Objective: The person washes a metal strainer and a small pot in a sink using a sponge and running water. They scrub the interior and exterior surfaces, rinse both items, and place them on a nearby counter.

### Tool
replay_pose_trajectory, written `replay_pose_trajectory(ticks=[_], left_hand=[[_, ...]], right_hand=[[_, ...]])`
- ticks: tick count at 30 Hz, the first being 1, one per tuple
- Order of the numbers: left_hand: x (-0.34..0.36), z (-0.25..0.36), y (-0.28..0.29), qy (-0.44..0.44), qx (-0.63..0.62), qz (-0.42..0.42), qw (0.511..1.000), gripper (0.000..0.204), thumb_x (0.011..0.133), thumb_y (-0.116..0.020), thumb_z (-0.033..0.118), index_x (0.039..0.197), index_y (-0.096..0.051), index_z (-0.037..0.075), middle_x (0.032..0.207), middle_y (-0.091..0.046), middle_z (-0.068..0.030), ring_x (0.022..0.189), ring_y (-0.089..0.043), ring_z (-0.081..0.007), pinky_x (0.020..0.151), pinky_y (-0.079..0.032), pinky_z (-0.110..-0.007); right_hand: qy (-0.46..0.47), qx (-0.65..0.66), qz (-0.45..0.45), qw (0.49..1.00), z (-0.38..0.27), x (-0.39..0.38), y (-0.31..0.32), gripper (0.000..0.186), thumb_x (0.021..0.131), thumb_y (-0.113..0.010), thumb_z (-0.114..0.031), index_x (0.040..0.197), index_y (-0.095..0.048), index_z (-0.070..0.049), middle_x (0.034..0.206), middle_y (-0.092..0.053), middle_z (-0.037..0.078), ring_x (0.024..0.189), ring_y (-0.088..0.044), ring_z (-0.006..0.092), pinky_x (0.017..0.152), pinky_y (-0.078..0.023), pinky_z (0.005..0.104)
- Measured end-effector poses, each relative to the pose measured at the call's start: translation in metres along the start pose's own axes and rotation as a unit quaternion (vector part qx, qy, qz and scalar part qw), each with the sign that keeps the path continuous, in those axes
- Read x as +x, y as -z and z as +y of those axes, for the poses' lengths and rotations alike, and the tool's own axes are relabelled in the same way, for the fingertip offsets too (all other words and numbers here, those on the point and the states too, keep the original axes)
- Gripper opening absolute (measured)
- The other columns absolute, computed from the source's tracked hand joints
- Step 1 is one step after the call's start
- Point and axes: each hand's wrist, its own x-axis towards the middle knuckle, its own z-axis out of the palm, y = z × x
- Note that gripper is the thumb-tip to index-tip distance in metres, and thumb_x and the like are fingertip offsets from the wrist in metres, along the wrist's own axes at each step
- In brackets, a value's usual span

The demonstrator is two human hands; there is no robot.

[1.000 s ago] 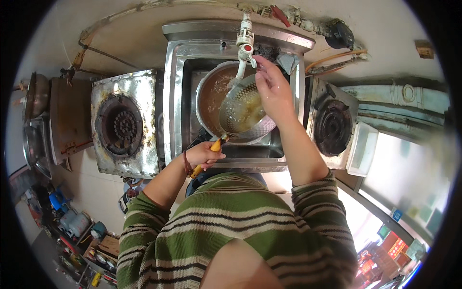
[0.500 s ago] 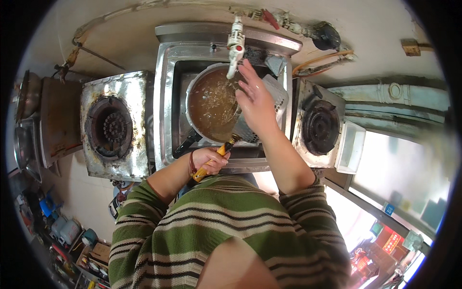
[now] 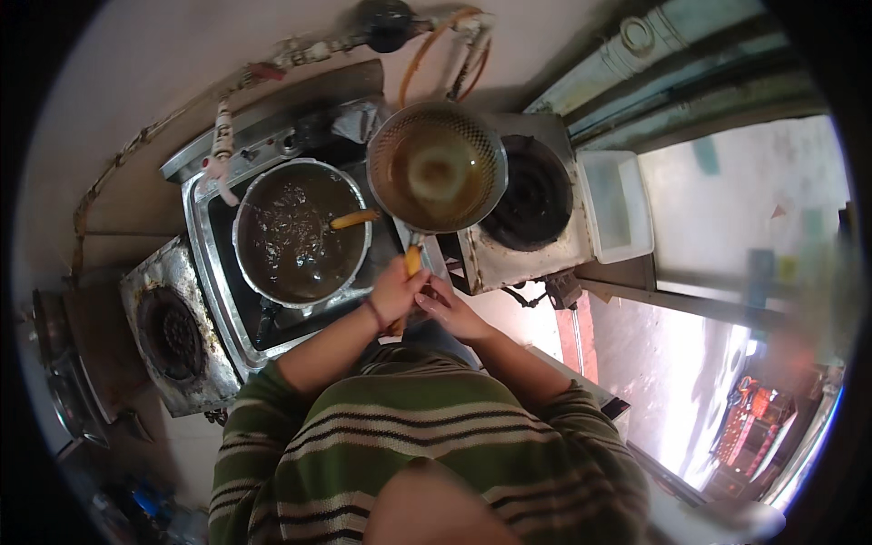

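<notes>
A metal saucepan (image 3: 436, 211) with a dimpled wall and a yellow handle hangs over the gap between the sink and the right burner. Its bottom looks brownish; whether liquid lies in it I cannot tell. My left hand (image 3: 396, 292) is closed round the handle. My right hand (image 3: 454, 313) meets it there, fingers curled against the handle's side and partly hidden. To the left, a large round pot (image 3: 240, 227) of murky brown water stands in the sink (image 3: 202, 238). A yellow stick-like piece (image 3: 352, 219) pokes out of that water.
A white tap (image 3: 221, 150) is at the pot's far left rim. The left burner (image 3: 170, 334) and right burner (image 3: 527, 193) flank the sink. A white plastic tub (image 3: 617, 204) stands beyond the right burner. A grey cloth (image 3: 357, 120) lies on the sink's back edge.
The view has turned right. The saucepan has come up out of the sink and moved right, held by its handle. My right hand has come from beside the tap to the handle.
</notes>
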Motion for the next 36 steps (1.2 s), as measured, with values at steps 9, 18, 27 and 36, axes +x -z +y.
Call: replay_pose_trajectory(ticks=[9, 18, 27, 36], left_hand=[[0.076, 0.069, -0.148, 0.134, -0.294, -0.270, 0.907, 0.035, 0.094, -0.044, 0.040, 0.104, -0.047, 0.007, 0.082, -0.058, -0.0050, 0.075, -0.054, -0.0111, 0.068, -0.045, -0.027], [0.124, -0.080, -0.046, 0.282, 0.163, 0.480, 0.815, 0.024, 0.081, -0.058, 0.028, 0.083, -0.062, 0.004, 0.073, -0.063, -0.0137, 0.070, -0.064, -0.0293, 0.056, -0.050, -0.042], [0.158, -0.112, 0.043, 0.519, -0.341, 0.319, 0.716, 0.030, 0.086, -0.054, 0.038, 0.075, -0.061, 0.010, 0.060, -0.060, -0.0023, 0.043, -0.054, -0.0201, 0.036, -0.037, -0.038], [0.073, -0.070, 0.107, 0.427, -0.504, 0.258, 0.705, 0.014, 0.076, -0.051, 0.011, 0.065, -0.042, 0.011, 0.051, -0.043, -0.0031, 0.040, -0.044, -0.0171, 0.033, -0.033, -0.029]], right_hand=[[0.027, 0.175, 0.232, 0.956, -0.038, -0.038, 0.088, 0.036, 0.094, -0.047, -0.027, 0.126, -0.036, -0.014, 0.079, -0.049, -0.001, 0.059, -0.045, 0.0087, 0.046, -0.036, 0.0224], [0.033, 0.112, 0.211, 0.971, -0.003, -0.027, 0.204, 0.029, 0.084, -0.050, -0.004, 0.111, -0.040, -0.007, 0.070, -0.046, 0.001, 0.049, -0.044, 0.0090, 0.039, -0.034, 0.0208], [0.015, 0.099, 0.211, 0.972, 0.033, 0.007, 0.250, 0.024, 0.084, -0.051, -0.005, 0.108, -0.047, -0.007, 0.068, -0.049, 0.000, 0.052, -0.047, 0.0082, 0.045, -0.038, 0.0204], [0.000, -0.158, 0.327, 0.932, 0.088, 0.014, 0.293, 0.016, 0.083, -0.052, -0.010, 0.096, -0.048, -0.001, 0.055, -0.052, 0.006, 0.036, -0.040, 0.0093, 0.033, -0.030, 0.0231]])
